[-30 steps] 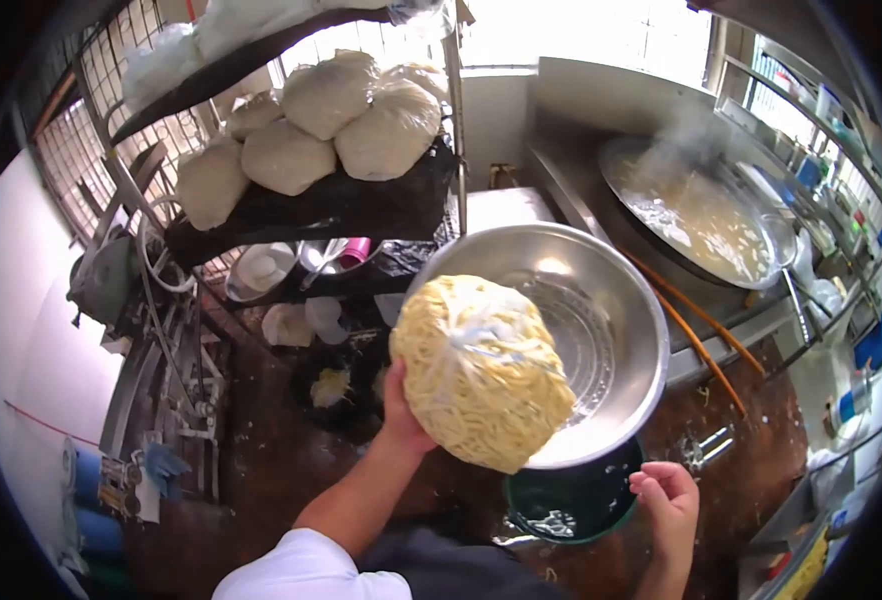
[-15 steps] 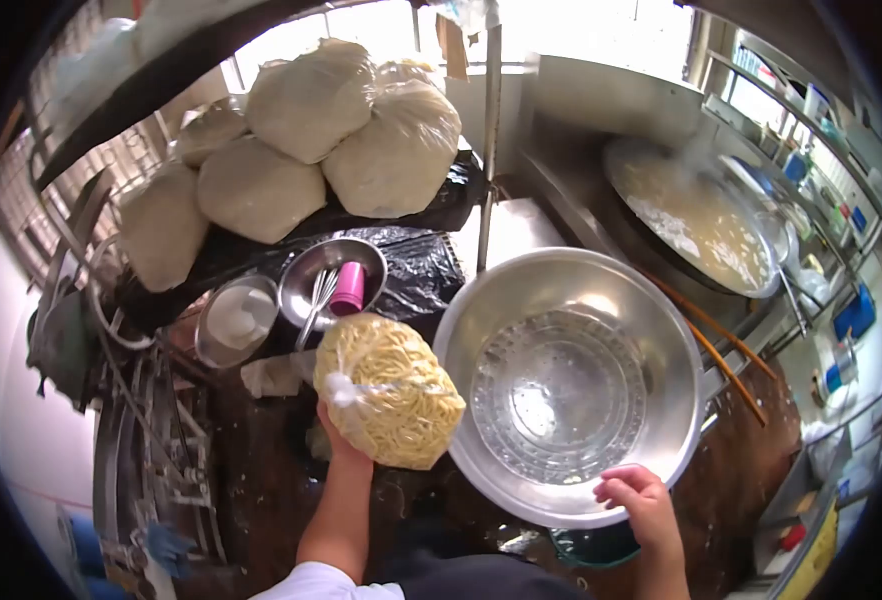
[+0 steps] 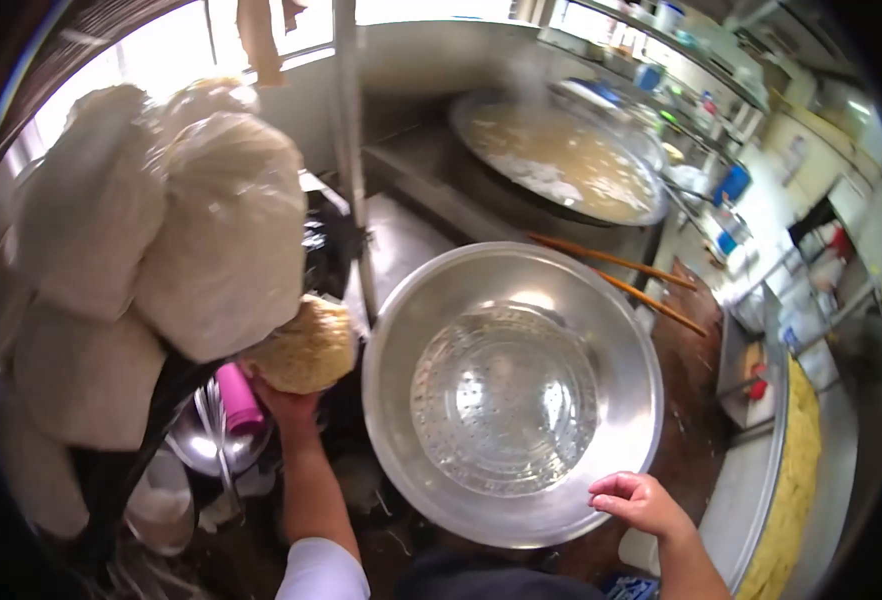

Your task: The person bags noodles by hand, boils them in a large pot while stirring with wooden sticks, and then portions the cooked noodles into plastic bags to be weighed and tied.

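Note:
My left hand [image 3: 286,400] grips a clear bag of yellow noodle-like strips [image 3: 311,348] from below, its fingers mostly hidden. The bag is beside the large white bags [image 3: 226,235], left of a wide metal basin [image 3: 386,440]. A little water appears to lie in the basin's bottom. Over the basin's lower right rim, my right hand [image 3: 643,503] is loosely curved, thumb and index finger apart, with nothing visible between them.
A steaming wok [image 3: 651,210] of cloudy liquid stands at the back. Two long wooden sticks [image 3: 651,268] lie behind the basin. At left, a pink cup [image 3: 238,398] and whisk [image 3: 211,412] sit in a metal bowl [image 3: 191,445]. An upright pole [image 3: 349,130] rises behind.
My view has turned right. My left hand has carried the bag leftward and away, close to the white bags. The right hand stays near the basin's rim.

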